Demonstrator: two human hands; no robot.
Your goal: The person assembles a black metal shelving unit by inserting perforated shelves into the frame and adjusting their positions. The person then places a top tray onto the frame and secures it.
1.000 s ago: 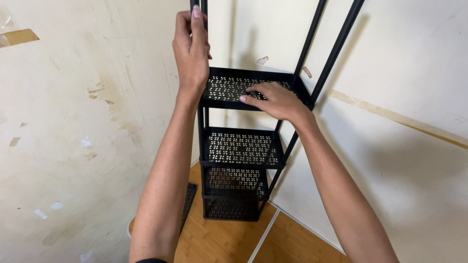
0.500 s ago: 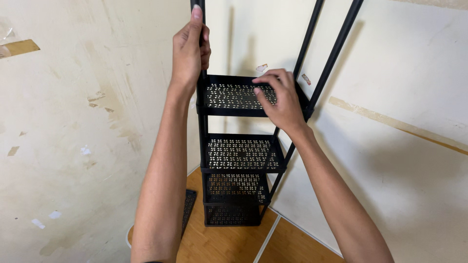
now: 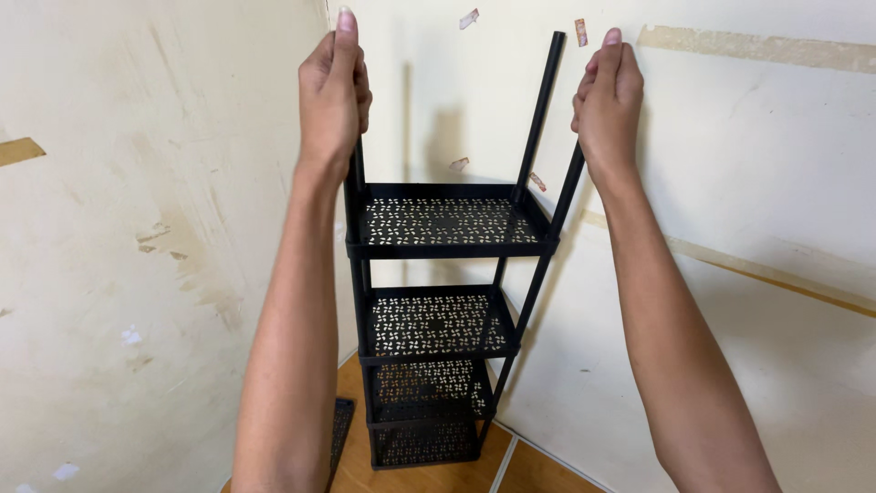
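Two bare hands grip the top ends of a black metal shelf rack [image 3: 438, 319] that stands upright in a room corner.

Left hand [image 3: 333, 91]: fingers closed around the near-left upright post, thumb extended upward along it. The post emerges below the wrist and runs down to the top shelf [image 3: 447, 221].

Right hand [image 3: 607, 100]: fingers curled around the near-right upright post [image 3: 564, 196], thumb pointing up. The post shows beneath the hand and slopes down to the near-right corner of the top shelf.

Far-right upright post [image 3: 540, 110]: free, not held; it rises between the two hands, closer to the right hand, and its top end is visible.

Rack layout: four perforated trays stacked one above another, each a shallow black tray with a pattern of small cut-outs. The second shelf [image 3: 436, 324] lies directly below the top shelf, and two further trays sit below that, the lowest near the wooden floor [image 3: 438, 475].

Position: the rack stands close to both cream walls [image 3: 119, 237], roughly centred between the forearms. A flat black perforated panel [image 3: 340, 429] lies on the floor just left of the rack base, partly hidden by the left forearm. Strips of tape residue [image 3: 766, 50] mark the right wall.
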